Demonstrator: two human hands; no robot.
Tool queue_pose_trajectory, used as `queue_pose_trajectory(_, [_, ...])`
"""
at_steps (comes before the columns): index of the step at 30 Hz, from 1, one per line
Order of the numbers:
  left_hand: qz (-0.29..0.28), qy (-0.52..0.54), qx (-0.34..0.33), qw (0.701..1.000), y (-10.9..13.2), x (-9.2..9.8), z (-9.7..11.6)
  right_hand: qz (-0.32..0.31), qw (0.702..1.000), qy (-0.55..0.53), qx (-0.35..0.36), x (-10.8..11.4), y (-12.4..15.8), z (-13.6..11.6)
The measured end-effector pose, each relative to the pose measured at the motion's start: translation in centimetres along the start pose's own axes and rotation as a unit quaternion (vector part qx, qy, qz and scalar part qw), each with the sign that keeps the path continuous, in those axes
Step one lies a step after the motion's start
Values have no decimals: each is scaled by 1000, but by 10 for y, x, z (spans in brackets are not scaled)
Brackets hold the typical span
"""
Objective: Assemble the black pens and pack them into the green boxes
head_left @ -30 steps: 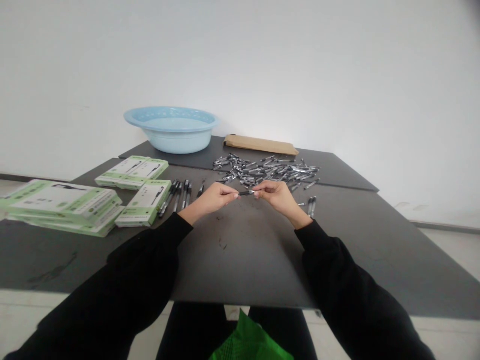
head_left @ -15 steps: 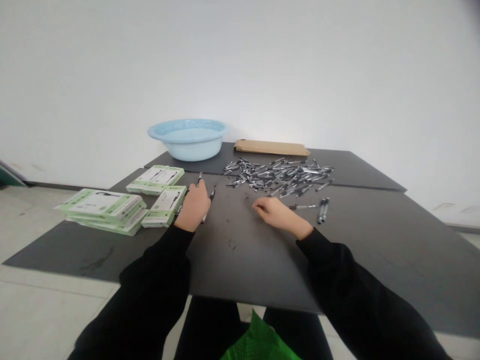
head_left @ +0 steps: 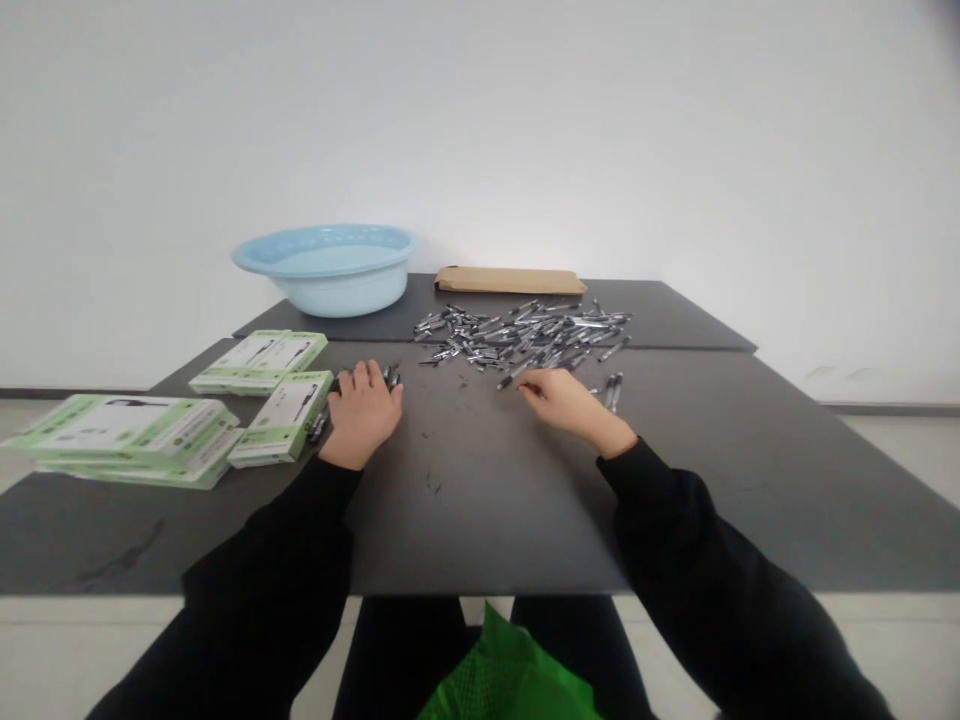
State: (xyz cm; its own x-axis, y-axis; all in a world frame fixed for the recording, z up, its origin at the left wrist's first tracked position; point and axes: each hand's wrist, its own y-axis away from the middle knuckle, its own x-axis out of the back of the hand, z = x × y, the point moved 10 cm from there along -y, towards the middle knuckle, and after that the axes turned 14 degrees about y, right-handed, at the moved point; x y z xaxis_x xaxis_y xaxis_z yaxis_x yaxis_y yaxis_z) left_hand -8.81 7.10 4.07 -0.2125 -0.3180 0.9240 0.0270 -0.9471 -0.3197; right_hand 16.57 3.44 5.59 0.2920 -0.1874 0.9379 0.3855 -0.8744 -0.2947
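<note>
My left hand (head_left: 364,410) lies flat, fingers slightly apart, on a row of black pens (head_left: 391,377) beside a green-and-white box (head_left: 281,417). It covers most of that row. My right hand (head_left: 562,400) reaches toward the near edge of a pile of several loose pens (head_left: 525,335). Its curled fingertips touch one pen (head_left: 511,379) lying there; I cannot tell whether they grip it. Two more pens (head_left: 611,390) lie just right of that hand. Both arms wear black sleeves.
A light blue basin (head_left: 326,265) and a flat brown envelope (head_left: 510,281) sit at the far side of the dark table (head_left: 487,500). More green-and-white boxes (head_left: 127,435) are stacked at the left. A green bag (head_left: 510,680) lies below the near edge.
Both hands let go of the pen they held together. My left hand moved left onto the row of pens. My right hand lowered, then reached forward to the pile's edge.
</note>
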Motion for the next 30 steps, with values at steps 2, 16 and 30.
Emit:
queue_pose_trajectory(2, [-63, 16, 6, 998, -5, -24, -7, 24, 997, 22, -66, 17, 6, 28])
queue_pose_trajectory(16, [-164, 32, 51, 985, -11, -65, -26, -138, 861, 185, -454, 24, 93, 205])
queue_pose_trajectory(30, [0, 42, -78, 996, 1, -14, 23, -125, 825, -82, -546, -14, 106, 225])
